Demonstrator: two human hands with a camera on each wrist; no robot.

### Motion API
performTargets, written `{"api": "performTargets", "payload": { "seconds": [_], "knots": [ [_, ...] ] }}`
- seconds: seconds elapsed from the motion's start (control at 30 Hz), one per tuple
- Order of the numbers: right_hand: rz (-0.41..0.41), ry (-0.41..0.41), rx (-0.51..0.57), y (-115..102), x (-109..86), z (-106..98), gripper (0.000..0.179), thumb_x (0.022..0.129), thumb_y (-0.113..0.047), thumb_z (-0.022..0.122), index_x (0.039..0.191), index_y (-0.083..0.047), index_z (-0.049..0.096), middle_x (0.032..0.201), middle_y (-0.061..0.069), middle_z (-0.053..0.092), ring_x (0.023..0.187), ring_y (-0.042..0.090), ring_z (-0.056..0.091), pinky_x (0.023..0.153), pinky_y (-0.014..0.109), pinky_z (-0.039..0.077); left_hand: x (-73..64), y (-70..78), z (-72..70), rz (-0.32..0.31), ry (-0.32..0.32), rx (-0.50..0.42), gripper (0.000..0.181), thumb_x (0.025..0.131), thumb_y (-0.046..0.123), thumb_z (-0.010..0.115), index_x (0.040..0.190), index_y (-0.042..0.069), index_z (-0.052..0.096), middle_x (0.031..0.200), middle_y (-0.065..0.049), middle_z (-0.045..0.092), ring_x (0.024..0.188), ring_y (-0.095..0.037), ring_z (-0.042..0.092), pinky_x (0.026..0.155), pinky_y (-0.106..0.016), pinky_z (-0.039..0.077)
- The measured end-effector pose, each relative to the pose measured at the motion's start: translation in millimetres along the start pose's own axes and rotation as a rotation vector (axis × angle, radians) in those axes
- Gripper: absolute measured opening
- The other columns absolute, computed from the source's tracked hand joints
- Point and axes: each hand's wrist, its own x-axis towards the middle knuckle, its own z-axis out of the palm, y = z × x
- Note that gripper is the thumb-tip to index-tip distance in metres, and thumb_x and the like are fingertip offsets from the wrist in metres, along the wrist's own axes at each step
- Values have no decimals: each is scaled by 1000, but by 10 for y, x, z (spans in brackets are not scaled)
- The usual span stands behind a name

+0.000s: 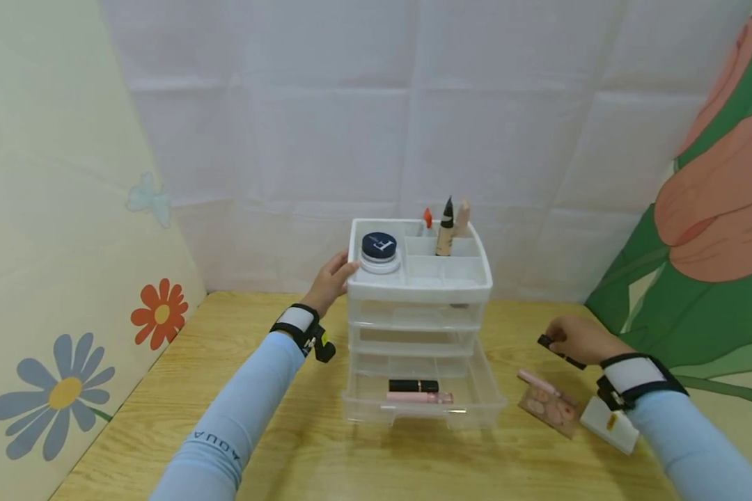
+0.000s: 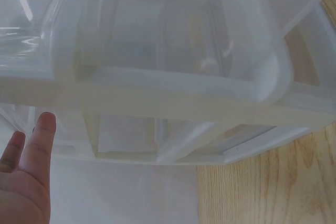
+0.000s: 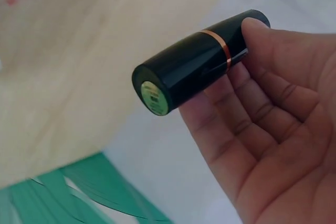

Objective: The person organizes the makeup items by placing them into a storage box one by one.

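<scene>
My right hand [image 1: 581, 339] pinches a black lipstick tube [image 3: 184, 64] with a gold band between thumb and fingers, above the right part of the table. A round label shows on its end. At the organizer's upper left side rests my left hand [image 1: 332, 282], its visible fingers [image 2: 41, 148] fairly straight in the left wrist view. The white drawer organizer [image 1: 420, 295] stands mid-table with its bottom clear drawer [image 1: 366, 412] pulled out. Inside that drawer lie another black tube [image 1: 407, 385] and a pink tube [image 1: 413, 397].
On the organizer's top sit a dark-lidded jar [image 1: 379, 245], a beige bottle with black cap [image 1: 445, 233] and a red-tipped item [image 1: 427, 218]. Right of the drawer lie a pink tube [image 1: 537, 383], a palette [image 1: 548, 410] and a white case [image 1: 611, 426]. Walls enclose the table [image 1: 225, 348].
</scene>
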Motion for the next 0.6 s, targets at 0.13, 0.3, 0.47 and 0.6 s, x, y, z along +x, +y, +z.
{"api": "performTargets", "payload": {
  "seconds": [0.13,0.3,0.47,0.6],
  "knots": [
    [-23,5,3,-164,-43,-154,19,86,-1,67,101,10,63,88,12,65,77,25,63,64,42,53,-12,7,7,3,-1,-13,57,100,26,48,151,7,32,150,-15,38,131,-32,42,104,-46,42],
    [-104,56,-32,-462,-112,-311,16,85,0,69,99,8,65,89,12,66,81,29,64,66,44,54,-21,12,18,-6,11,-14,57,100,26,48,151,7,32,150,-14,38,131,-31,43,104,-45,42],
    [-188,99,-70,-813,-183,-445,15,84,-1,71,99,2,66,87,5,65,78,24,63,64,41,53,-31,20,26,-10,17,-16,57,99,26,48,151,8,33,150,-14,38,130,-31,43,103,-45,43],
    [-252,124,-100,-1129,-224,-519,11,84,-2,71,95,-4,67,84,-2,63,76,16,60,63,37,52,-23,16,26,-4,14,-16,57,99,26,48,151,8,33,150,-13,38,130,-31,44,103,-46,43]
  ]
}}
